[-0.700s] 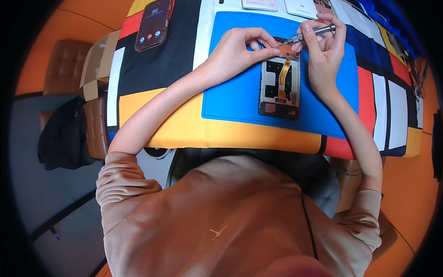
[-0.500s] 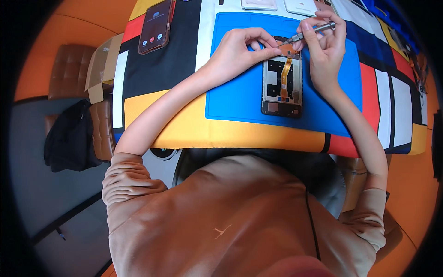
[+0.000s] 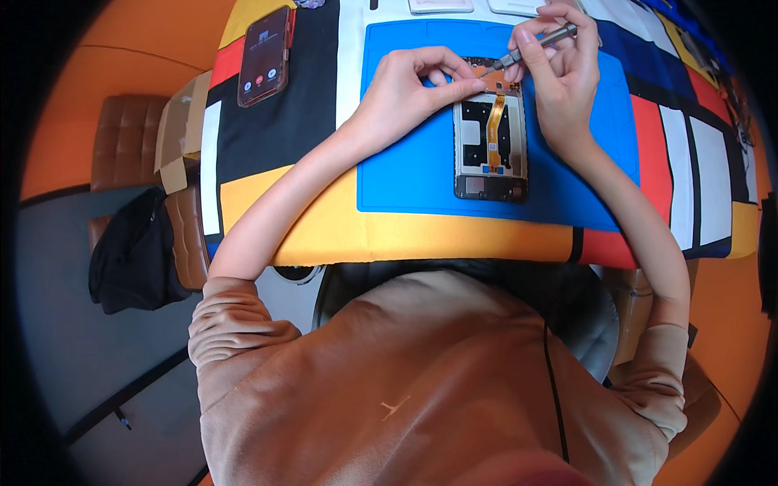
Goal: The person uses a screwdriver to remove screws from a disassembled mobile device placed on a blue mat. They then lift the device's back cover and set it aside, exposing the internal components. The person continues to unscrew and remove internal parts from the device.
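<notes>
An opened-up smartphone lies on a blue work mat, its inside facing up. A yellow-orange ribbon cable runs down its middle. My right hand grips a slim grey precision screwdriver, tilted so its tip points down-left at the phone's upper part. Over the phone's upper left edge, my left hand pinches thumb and fingertips together beside the screwdriver's tip. Whatever those fingertips hold, if anything, is too small to make out.
Another phone with a lit screen lies at the far left on the colour-blocked tablecloth. White flat objects sit along the far edge. An open cardboard box and a black cloth item are left of the table.
The whole view has shifted slightly. Both hands keep nearly the same place over the phone, and the screwdriver's tip stays by my left fingertips.
</notes>
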A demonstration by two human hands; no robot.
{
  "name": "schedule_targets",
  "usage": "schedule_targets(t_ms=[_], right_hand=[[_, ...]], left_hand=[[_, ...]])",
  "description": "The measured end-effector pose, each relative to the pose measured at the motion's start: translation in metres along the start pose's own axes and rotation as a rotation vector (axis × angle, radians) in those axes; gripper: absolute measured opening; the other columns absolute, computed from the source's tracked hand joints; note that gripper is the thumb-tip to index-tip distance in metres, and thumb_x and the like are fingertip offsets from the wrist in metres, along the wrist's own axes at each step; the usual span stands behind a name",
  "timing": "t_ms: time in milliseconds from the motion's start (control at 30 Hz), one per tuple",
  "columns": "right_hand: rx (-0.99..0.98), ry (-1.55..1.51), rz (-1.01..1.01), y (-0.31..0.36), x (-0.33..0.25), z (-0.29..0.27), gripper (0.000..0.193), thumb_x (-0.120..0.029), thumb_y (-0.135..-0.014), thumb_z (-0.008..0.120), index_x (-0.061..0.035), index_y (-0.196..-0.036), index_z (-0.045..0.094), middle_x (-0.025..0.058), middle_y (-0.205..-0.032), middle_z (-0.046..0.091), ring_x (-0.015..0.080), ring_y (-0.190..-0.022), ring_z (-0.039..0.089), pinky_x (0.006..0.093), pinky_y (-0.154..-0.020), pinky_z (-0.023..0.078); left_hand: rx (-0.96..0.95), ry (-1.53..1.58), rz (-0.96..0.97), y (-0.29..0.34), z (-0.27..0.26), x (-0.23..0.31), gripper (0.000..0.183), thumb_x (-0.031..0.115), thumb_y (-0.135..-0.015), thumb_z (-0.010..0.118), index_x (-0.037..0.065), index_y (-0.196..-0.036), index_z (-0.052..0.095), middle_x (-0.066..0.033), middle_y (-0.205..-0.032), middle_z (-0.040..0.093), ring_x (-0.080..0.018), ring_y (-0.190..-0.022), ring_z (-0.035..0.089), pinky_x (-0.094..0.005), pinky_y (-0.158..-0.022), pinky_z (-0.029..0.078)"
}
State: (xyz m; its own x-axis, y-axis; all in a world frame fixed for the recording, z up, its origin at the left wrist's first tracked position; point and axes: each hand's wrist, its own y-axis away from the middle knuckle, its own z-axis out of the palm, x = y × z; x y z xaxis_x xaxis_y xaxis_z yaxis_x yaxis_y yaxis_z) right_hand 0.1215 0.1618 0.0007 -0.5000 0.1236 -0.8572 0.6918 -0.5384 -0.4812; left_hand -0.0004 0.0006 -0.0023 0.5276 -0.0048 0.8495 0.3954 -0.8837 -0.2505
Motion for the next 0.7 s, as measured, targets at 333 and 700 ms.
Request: schedule_targets(t_ms=[333,700], right_hand=[[0.004,0.064,0.044,0.0012,-0.0058,0.0016,0.032,0.001,-0.101,0.057,-0.0062,-0.127,0.04,0.0052,-0.088,0.059,0.0071,-0.065,0.058,0.0192,-0.056,0.048],[0.005,0.053,-0.015,0.0009,-0.0032,-0.0005,0.033,0.001,-0.101,0.058,-0.0074,-0.127,0.04,0.0042,-0.085,0.058,0.0067,-0.062,0.057,0.019,-0.054,0.046]], left_hand=[[0.025,-0.021,0.032,-0.0002,0.0002,-0.0032,0.026,0.028,-0.09,0.081,0.004,-0.1,0.079,-0.0053,-0.08,0.074,-0.0055,-0.068,0.065,-0.0195,-0.063,0.052],[0.026,-0.029,0.055,-0.0002,0.0014,-0.0033,0.019,0.023,-0.094,0.078,0.006,-0.101,0.077,0.0016,-0.069,0.066,-0.002,-0.065,0.059,-0.0172,-0.065,0.05]])
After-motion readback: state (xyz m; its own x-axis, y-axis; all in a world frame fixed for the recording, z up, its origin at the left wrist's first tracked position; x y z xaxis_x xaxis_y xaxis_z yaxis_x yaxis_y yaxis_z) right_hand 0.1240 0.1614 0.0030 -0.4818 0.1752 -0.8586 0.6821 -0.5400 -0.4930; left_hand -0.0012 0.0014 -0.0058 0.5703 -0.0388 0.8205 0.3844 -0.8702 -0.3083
